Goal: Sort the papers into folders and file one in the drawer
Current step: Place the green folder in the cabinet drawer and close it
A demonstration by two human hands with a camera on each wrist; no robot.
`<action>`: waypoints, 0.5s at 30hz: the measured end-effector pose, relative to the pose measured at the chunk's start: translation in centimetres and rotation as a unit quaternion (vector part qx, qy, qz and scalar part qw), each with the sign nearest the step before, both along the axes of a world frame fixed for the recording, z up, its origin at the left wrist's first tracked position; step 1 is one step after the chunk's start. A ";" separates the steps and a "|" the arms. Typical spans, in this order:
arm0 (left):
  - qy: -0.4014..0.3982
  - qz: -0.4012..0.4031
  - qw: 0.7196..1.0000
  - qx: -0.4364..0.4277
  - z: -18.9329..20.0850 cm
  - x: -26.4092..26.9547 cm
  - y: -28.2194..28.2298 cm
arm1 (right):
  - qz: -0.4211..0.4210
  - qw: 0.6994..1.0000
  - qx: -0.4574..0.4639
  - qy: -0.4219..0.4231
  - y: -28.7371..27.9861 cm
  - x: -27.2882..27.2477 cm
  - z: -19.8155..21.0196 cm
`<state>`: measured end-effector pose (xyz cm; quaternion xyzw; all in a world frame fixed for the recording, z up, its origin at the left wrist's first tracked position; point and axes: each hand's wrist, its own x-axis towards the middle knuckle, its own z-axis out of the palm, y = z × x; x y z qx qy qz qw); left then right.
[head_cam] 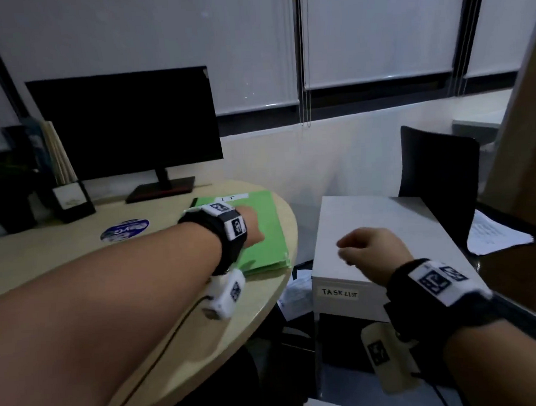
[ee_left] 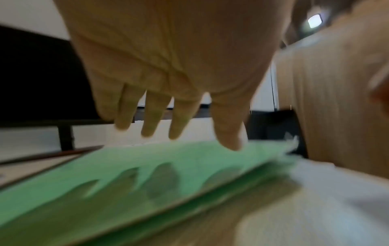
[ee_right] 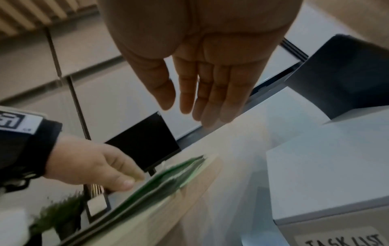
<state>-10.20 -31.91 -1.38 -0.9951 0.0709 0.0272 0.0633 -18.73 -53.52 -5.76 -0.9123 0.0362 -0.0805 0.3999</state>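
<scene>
A green folder (head_cam: 268,234) labelled "IT" lies on the right end of the round desk (head_cam: 77,259), stacked on other green folders. My left hand (head_cam: 251,228) reaches over it. In the left wrist view its straight, spread fingers (ee_left: 185,116) hover just above the folder's cover (ee_left: 105,174) and cast shadows on it. My right hand (head_cam: 365,250) hangs over the white drawer cabinet (head_cam: 385,221) labelled "TASK LIST" and holds nothing. In the right wrist view its fingers (ee_right: 200,99) are straight and together. That view also shows the left hand (ee_right: 94,164) at the folder stack's edge (ee_right: 168,176).
A dark monitor (head_cam: 126,126) and a file holder (head_cam: 56,158) stand at the back of the desk. A black chair (head_cam: 439,178) is behind the cabinet, with loose papers (head_cam: 495,234) to its right. More papers (head_cam: 296,291) lie on the floor between desk and cabinet.
</scene>
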 end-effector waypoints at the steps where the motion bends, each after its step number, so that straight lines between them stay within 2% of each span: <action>1: 0.053 0.008 0.995 0.088 -0.6 -0.3 0.8 | 0.018 0.999 -0.026 0.018 1.0 0.5 0.2; 2: 0.094 0.016 0.984 0.151 -1.4 -0.7 1.4 | 0.027 0.998 -0.049 0.032 2.0 1.0 0.3; 4: 0.124 0.010 0.968 0.217 -2.8 -1.6 1.7 | 0.038 0.993 -0.095 0.064 3.6 1.5 0.3; 6: 0.134 -0.016 0.967 0.217 -3.2 -2.5 1.4 | 0.030 0.990 -0.101 0.088 4.6 2.1 -0.3; 8: 0.160 -0.039 0.966 0.199 -2.6 -3.9 1.1 | 0.015 0.994 -0.048 0.102 5.1 2.6 -1.2; 11: 0.224 -0.041 0.969 0.097 -1.0 -5.4 1.8 | -0.030 0.989 0.095 0.105 5.7 3.1 -2.7; 13: 0.252 -0.011 0.968 -0.003 0.1 -5.6 3.5 | -0.028 0.985 0.103 0.133 6.0 2.7 -3.4; 14: 0.244 0.015 0.968 -0.063 0.4 -5.1 4.5 | -0.014 0.982 0.106 0.158 6.3 2.4 -3.5; 15: 0.220 0.046 0.971 -0.085 0.8 -4.7 5.1 | -0.001 0.977 0.118 0.176 6.5 2.3 -3.7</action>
